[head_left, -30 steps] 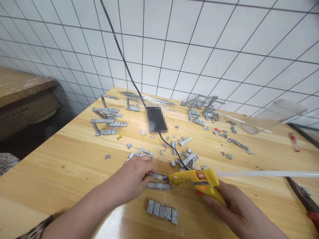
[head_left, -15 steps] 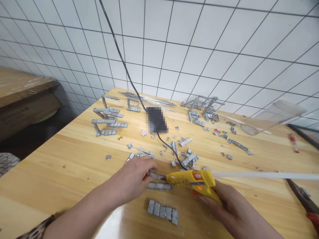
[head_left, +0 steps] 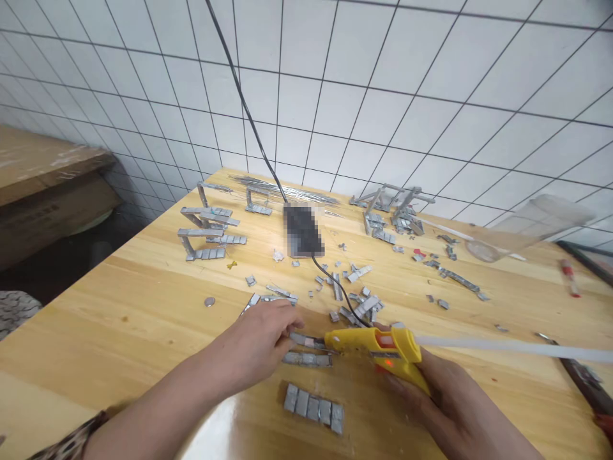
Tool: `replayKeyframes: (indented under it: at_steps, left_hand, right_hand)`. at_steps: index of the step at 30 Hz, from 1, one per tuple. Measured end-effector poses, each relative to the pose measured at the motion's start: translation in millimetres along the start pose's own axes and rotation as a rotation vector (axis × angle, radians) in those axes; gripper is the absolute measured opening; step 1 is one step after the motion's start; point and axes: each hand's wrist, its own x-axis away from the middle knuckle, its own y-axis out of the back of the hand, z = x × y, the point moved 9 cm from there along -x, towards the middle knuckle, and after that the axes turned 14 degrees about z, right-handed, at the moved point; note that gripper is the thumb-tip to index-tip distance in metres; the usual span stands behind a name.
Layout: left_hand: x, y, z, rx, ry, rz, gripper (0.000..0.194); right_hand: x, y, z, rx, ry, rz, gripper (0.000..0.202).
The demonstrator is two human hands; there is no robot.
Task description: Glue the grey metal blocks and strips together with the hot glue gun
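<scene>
While in the right hand (head_left: pixel 443 393), one glue gun (head_left: pixel 371 345) (yellow).

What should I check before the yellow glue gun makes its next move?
1. Yellow glue gun gripped by the right hand: ok.
2. White glue stick in its back: ok.
3. Left hand holding the grey strip near the nozzle: ok.
4. Black cord clear of the loose grey pieces: not ok, it runs among them.
5. Glue hot enough: cannot tell, though a red light glows.
</scene>
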Motion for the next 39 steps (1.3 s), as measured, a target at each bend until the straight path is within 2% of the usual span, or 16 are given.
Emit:
replayKeyframes:
  at_steps: [13,20,24,32,39]
  left_hand:
    - [-1,0.4,1,-0.021,0.001,-0.002,0.021]
    - [1,0.1,1,-0.002,0.001,-0.004,0.02]
    - [0,0.1,2,-0.015,0.012,-0.007,0.02]
    - [0,-0.3,1,-0.036,0.003,-0.002,0.022]
    - [-1,1.8,0,-0.038,0.0,-0.018,0.02]
  right_hand:
    - [0,-12,-5,-0.005,-0.06,0.073,0.026]
    - [-1,0,-3,0.068,0.033,0.1,0.019]
    - [-2,0,-3,0.05,0.033,0.121,0.018]
    - [-4,-10,3,0.024,0.03,0.096,0.023]
    - [-8,-13,5,-0.074,0.028,0.007,0.025]
